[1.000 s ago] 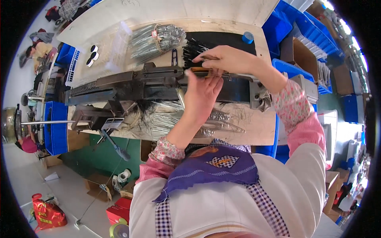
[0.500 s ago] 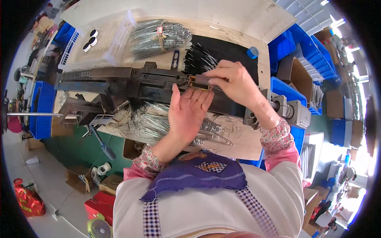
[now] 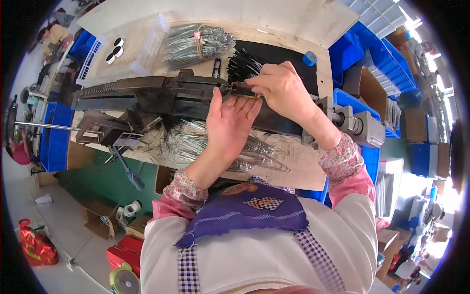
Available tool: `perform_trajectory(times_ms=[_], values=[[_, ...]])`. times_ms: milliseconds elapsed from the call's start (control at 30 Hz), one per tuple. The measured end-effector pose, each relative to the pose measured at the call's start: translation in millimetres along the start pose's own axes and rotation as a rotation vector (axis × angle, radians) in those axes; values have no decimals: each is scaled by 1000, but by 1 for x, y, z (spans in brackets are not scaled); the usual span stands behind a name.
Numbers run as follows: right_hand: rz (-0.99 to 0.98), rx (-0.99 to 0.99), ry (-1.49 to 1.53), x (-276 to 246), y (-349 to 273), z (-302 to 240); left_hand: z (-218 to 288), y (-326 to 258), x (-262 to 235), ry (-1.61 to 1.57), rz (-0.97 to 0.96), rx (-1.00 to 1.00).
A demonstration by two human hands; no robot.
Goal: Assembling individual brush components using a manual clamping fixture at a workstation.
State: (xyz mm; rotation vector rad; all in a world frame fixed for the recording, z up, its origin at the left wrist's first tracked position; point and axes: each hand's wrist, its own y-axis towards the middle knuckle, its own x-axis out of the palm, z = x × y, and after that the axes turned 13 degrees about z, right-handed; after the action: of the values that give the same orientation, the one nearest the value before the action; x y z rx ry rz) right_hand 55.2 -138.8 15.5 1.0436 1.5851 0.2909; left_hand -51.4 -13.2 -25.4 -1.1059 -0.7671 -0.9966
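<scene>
head view: right hand [image 3: 281, 90] pinches a thin strip [image 3: 243, 89]; left hand [image 3: 230, 122] open beneath.

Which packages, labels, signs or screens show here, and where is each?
Tag: small, pale with red, on the tied wire bundle at the bench's far side.
Bag: red, crumpled, printed, on the floor lower left.
Cardboard boxes: brown, open, under the bench.
No screens visible.

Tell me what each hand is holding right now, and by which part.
The right hand pinches a small dark brush-like piece by its right end, over the long dark metal machine. The left hand lies open, fingers touching the piece from below, gripping nothing.
</scene>
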Motion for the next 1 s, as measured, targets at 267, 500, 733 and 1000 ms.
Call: perform_trajectory(times_ms=[267,500,733,1000], values=[[-40,-18,-40,2,0,4,3,1,0,-6,-19,-25],[-54,-36,-43,2,7,5,8,4,-1,68,-51,-24],[-56,-133,-105,-3,6,-12,7,7,-18,-30,-122,-89],[61,45,-74,-23,5,-29,7,5,-21,15,-140,48]])
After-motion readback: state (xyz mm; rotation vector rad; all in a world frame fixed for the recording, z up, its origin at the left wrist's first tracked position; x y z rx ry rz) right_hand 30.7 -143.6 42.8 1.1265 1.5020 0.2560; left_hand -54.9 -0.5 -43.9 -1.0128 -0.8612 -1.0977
